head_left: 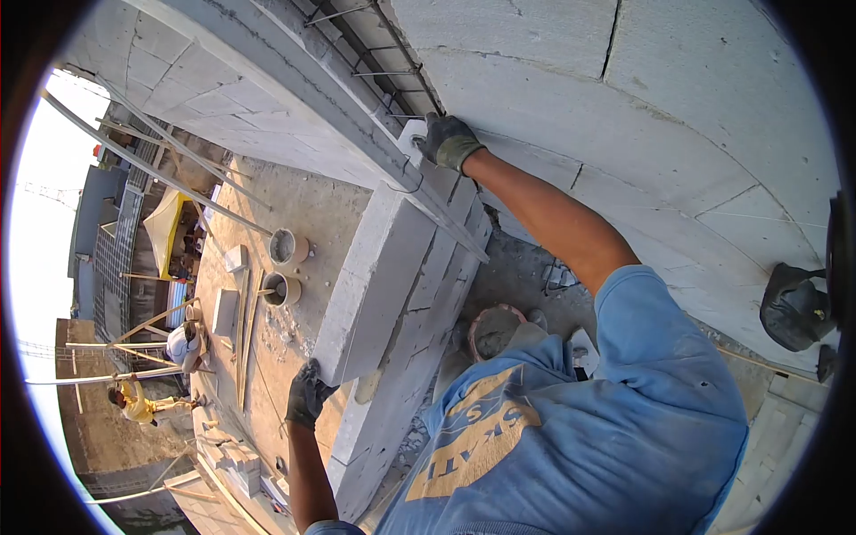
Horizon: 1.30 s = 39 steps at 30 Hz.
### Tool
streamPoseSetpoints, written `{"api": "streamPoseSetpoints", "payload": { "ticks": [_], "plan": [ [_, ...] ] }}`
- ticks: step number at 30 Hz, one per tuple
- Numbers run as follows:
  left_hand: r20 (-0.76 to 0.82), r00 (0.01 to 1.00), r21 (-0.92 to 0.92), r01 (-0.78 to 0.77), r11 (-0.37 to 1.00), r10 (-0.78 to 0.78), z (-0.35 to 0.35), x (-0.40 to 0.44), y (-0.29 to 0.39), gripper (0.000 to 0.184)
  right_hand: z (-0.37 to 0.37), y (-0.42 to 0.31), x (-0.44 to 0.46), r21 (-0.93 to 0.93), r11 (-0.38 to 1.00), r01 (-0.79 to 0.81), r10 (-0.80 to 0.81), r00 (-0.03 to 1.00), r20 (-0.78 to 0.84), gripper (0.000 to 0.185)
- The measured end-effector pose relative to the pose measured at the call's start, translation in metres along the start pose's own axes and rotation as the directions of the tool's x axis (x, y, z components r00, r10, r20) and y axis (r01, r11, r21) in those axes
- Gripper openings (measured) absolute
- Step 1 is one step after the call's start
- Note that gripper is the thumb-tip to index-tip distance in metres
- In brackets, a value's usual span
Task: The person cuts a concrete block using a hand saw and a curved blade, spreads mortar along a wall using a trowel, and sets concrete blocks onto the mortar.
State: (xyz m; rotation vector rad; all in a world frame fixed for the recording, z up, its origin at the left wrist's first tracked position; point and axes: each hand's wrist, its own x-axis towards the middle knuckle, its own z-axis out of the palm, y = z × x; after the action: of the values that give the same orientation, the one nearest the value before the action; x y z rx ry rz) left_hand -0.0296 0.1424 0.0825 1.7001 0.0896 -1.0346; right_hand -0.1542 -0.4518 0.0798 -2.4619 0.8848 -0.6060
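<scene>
A pale aerated concrete block (370, 276) lies on top of a low block wall (392, 401). My left hand (308, 394), in a dark glove, grips the block's near end at its lower corner. At the far end my right hand (448, 143), also gloved, is closed by a white edge next to the steel rebar (397, 67). What its fingers hold there is hidden. A long grey straight beam (321, 98) slants across the view, passing just beside my right hand and over the wall.
A high block wall (660, 116) rises on my right. A bucket of mortar (497, 332) stands near my body. Beyond the low wall are two more buckets (287, 248), loose blocks (225, 312), timber poles and two people (138, 406).
</scene>
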Motion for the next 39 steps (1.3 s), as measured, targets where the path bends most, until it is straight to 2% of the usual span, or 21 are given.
{"api": "streamPoseSetpoints", "payload": {
  "ticks": [2,4,8,15,16,17,18,19,20,21,22,23,24,25,27,30,31,33,34,36,39],
  "plan": [
    [0.017,0.999,0.02,-0.043,0.999,0.043,-0.008,0.005,-0.007,0.041,-0.007,0.002,0.005,0.02,0.993,-0.118,0.115,0.985,0.127,0.053],
    [-0.007,0.998,0.013,-0.056,0.998,0.056,-0.002,0.005,-0.008,0.038,-0.009,0.0,0.003,0.022,0.996,-0.092,0.088,0.988,0.13,0.054],
    [-0.115,0.987,0.175,-0.09,0.981,0.111,0.007,-0.005,-0.008,0.034,-0.005,0.003,0.009,-0.026,0.996,-0.09,0.093,0.987,0.129,0.053],
    [-0.141,0.99,0.144,0.009,0.989,0.012,0.0,-0.011,-0.001,0.024,0.0,0.005,0.012,-0.135,0.988,-0.08,0.097,0.988,0.124,0.057],
    [-0.207,0.964,0.205,-0.122,0.971,0.165,0.006,-0.021,0.004,0.024,0.001,0.006,0.014,-0.144,0.988,-0.058,0.077,0.988,0.13,0.056],
    [-0.286,0.834,0.518,-0.28,0.809,0.472,0.011,-0.039,0.004,0.026,0.003,0.006,0.014,-0.139,0.99,-0.033,0.053,0.988,0.144,0.056],
    [-0.239,0.633,0.788,-0.316,0.528,0.736,0.048,-0.08,0.026,0.029,0.0,0.003,0.01,-0.109,0.991,-0.082,0.095,0.988,0.122,0.056],
    [-0.253,0.726,0.495,-0.471,0.73,0.64,0.088,-0.126,0.032,0.034,-0.002,0.002,0.007,-0.079,0.988,-0.135,0.143,0.985,0.101,0.056],
    [-0.123,0.887,0.32,-0.39,0.863,0.446,0.107,-0.161,0.023,0.037,-0.002,0.002,0.008,-0.078,0.99,-0.12,0.128,0.985,0.113,0.056],
    [0.118,0.953,0.043,-0.285,0.958,0.278,0.107,-0.168,-0.011,0.034,-0.001,0.003,0.007,-0.089,0.989,-0.122,0.13,0.987,0.098,0.058],
    [0.131,0.983,0.16,-0.146,0.976,0.126,0.084,-0.141,-0.089,0.035,0.001,0.003,0.007,-0.101,0.988,-0.121,0.13,0.988,0.084,0.06],
    [-0.052,0.994,0.212,-0.083,0.974,0.096,0.102,-0.122,-0.117,0.042,0.004,0.004,0.009,-0.102,0.989,-0.103,0.113,0.989,0.096,0.06],
    [-0.398,0.894,0.51,0.027,0.86,0.208,0.121,-0.105,-0.12,0.063,0.007,0.007,0.012,-0.125,0.986,-0.109,0.122,0.987,0.101,0.061],
    [-0.478,0.759,0.688,0.01,0.726,0.443,0.105,-0.072,-0.163,0.09,0.009,0.011,0.015,-0.147,0.982,-0.12,0.136,0.985,0.103,0.063],
    [-0.454,0.516,0.808,-0.105,0.58,0.726,0.077,-0.02,-0.18,0.114,0.013,0.02,0.024,-0.173,0.98,-0.103,0.123,0.987,0.106,0.065],
    [-0.28,0.618,0.803,-0.268,0.533,0.734,0.042,0.036,-0.174,0.101,0.018,0.024,0.021,-0.197,0.978,-0.075,0.101,0.987,0.126,0.068],
    [-0.284,0.614,0.796,-0.277,0.538,0.736,0.043,0.047,-0.172,0.101,0.018,0.024,0.023,-0.187,0.979,-0.077,0.102,0.986,0.129,0.07],
    [-0.113,0.86,0.578,-0.351,0.737,0.498,0.043,0.07,-0.165,0.086,0.021,0.027,0.027,-0.208,0.976,-0.068,0.093,0.989,0.114,0.072],
    [-0.099,0.862,0.576,-0.357,0.735,0.497,0.039,0.081,-0.172,0.086,0.016,0.022,0.021,-0.225,0.972,-0.065,0.092,0.989,0.113,0.074],
    [-0.049,0.743,0.801,-0.37,0.471,0.667,0.033,0.091,-0.173,0.063,0.011,0.016,0.017,-0.187,0.975,-0.12,0.141,0.985,0.104,0.075],
    [0.019,0.792,0.83,-0.353,0.431,0.61,0.036,0.087,-0.166,0.05,0.012,0.019,0.017,-0.149,0.983,-0.11,0.127,0.986,0.111,0.073]
  ]
}}
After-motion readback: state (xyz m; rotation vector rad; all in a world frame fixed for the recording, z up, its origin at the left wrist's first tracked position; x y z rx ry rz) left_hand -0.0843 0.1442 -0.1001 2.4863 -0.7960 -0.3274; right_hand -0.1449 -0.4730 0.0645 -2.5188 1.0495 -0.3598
